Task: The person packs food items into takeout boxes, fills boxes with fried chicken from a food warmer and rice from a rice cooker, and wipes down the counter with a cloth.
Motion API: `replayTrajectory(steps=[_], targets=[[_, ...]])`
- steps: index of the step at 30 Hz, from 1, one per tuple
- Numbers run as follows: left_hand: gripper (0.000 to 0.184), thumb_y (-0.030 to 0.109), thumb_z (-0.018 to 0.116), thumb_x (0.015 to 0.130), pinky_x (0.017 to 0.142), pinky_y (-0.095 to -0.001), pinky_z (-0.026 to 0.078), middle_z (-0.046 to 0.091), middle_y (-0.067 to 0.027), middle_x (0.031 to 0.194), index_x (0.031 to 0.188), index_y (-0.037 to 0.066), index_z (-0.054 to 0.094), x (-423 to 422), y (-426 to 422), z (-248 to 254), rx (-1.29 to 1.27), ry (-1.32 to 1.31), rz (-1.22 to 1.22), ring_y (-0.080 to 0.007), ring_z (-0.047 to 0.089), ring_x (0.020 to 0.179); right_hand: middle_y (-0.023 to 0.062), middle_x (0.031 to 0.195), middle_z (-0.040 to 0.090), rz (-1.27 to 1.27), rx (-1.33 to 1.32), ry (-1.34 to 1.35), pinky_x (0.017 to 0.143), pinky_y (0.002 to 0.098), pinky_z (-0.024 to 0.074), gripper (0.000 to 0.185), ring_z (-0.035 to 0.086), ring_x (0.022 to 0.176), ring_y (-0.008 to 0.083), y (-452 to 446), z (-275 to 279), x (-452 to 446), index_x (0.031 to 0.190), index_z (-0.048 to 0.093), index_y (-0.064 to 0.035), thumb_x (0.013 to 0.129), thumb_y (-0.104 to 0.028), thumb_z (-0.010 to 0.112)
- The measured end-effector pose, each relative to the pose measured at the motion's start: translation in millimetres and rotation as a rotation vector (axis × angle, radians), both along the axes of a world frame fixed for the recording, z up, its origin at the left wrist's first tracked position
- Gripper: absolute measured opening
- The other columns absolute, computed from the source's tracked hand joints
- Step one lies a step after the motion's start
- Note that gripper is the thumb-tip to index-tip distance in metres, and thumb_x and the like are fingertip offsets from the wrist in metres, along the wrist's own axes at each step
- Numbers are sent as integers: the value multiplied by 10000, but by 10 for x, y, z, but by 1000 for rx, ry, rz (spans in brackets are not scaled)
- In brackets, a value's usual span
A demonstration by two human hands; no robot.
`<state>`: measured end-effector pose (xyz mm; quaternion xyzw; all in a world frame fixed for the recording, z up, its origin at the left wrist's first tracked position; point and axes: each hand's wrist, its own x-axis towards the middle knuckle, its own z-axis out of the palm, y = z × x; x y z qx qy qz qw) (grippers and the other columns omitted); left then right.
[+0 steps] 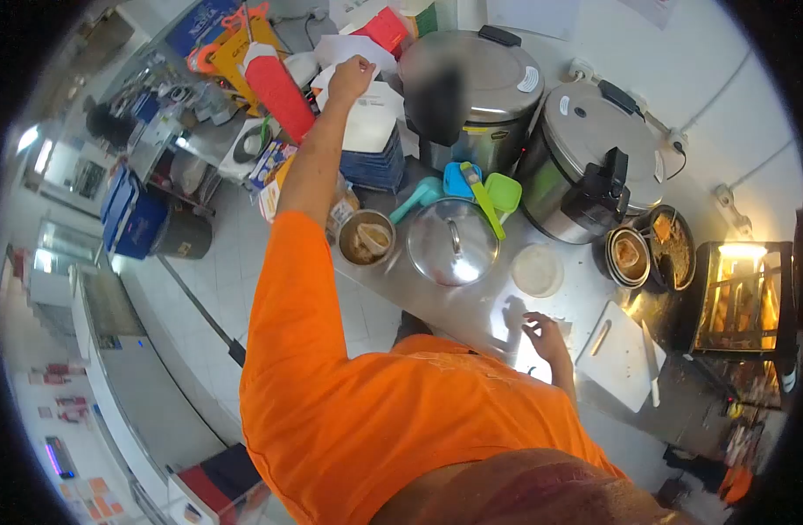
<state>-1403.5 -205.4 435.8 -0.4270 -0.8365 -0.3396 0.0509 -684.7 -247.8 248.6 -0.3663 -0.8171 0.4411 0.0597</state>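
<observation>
We saw the left grip (352,79) at the carton stack (371,127), fingers curled; whether they pinched one, we could not tell. Stacking probably saved desk (485,311) space. The right grip (547,336) hung half-open, seemingly empty, near the cutting board (616,372), perhaps for balance.

There are two hands: one left hand (352,80) and one right hand (548,339). One stack of boxes (373,164) shows, its layers too overlapped to count. There are two large cookers (576,153), one loose metal lid (454,249), one turquoise scoop (416,198), one pale disc (537,269), one cutting board (613,363), one knife (652,359), one black pan (679,254) and one lit case (741,306). The nested bowls (627,258) overlap too closely for a sure count.
</observation>
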Motion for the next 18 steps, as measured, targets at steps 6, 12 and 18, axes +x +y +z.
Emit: replayTrajectory(steps=[6, 12, 18], targets=[[500, 493, 718, 773, 955, -493, 503, 712, -170, 1170, 1078, 100, 762, -1787, 1247, -769, -899, 319, -281, -380, 671, 1085, 143, 1036, 713, -347, 28, -21, 759, 375, 549, 265, 699, 826, 255, -592, 5, -509, 1137, 669, 5, 909, -129, 681], [360, 308, 644, 803, 938, -481, 515, 713, -171, 1163, 1043, 71, 771, -1596, 1257, -708, -1155, 265, -308, -354, 678, 1094, 147, 982, 717, -533, -63, 22, 739, 373, 557, 229, 684, 781, 244, -1431, -311, -893, 1118, 682, -4, 919, -99, 621], [315, 220, 611, 813, 928, -495, 522, 706, -198, 1161, 1033, 58, 767, -1740, 1466, -825, -956, 481, -397, -364, 677, 1097, 163, 1033, 720, -692, -134, -75, 825, 410, 551, 286, 692, 898, 319, -1716, -114, -911, 1141, 677, -34, 921, -194, 589]])
